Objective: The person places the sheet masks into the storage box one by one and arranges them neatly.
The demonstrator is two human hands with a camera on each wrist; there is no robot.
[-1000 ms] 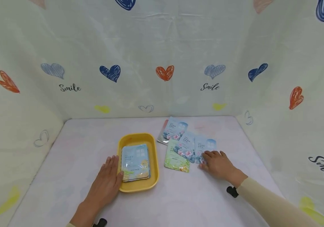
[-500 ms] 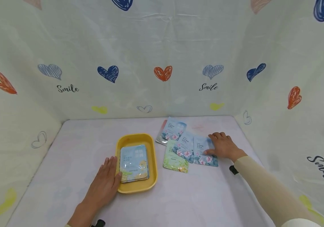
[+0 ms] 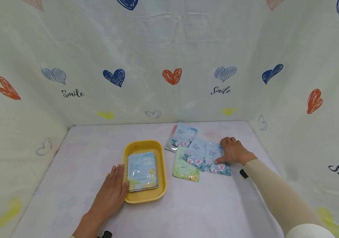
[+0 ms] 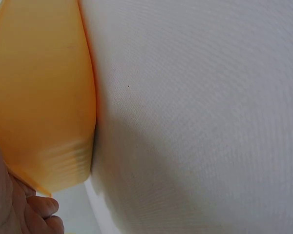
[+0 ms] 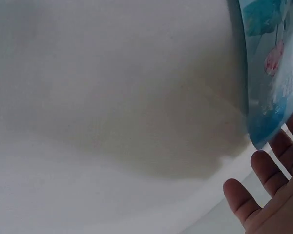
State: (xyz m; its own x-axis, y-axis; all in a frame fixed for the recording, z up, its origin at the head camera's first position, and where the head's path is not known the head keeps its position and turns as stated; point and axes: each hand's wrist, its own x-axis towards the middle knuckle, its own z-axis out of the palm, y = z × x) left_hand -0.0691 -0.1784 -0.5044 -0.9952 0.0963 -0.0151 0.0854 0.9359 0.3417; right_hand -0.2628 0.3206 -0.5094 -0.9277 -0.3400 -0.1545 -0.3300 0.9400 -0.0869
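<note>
My left hand [image 3: 110, 191] lies with straight fingers along the left rim of a yellow tray [image 3: 162, 172], and in the left wrist view its fingers touch the tray's wall [image 4: 44, 87]. A small stack of blue printed sachets [image 3: 142, 170] lies in the tray. My right hand [image 3: 232, 151] is over the right side of a blue flowered sachet [image 3: 217, 165]. Its thumb rests on the sachet's face and its fingers reach past the far right corner. In the right wrist view the fingers [image 5: 266, 170] are spread beside the sachet's corner [image 5: 266, 122].
Left of that sachet, another blue flowered sachet [image 3: 196, 153] overlaps a green one [image 3: 185, 168]. Farther back, a blue sachet [image 3: 184, 134] lies on a silver and pink one [image 3: 170, 145]. A white cloth [image 3: 169, 218] covers the table, and heart-printed curtains [image 3: 172, 43] surround its back and sides.
My right hand has moved away from me, from the near part of the rightmost blue sachet to its far right corner. The left hand stays at the tray.
</note>
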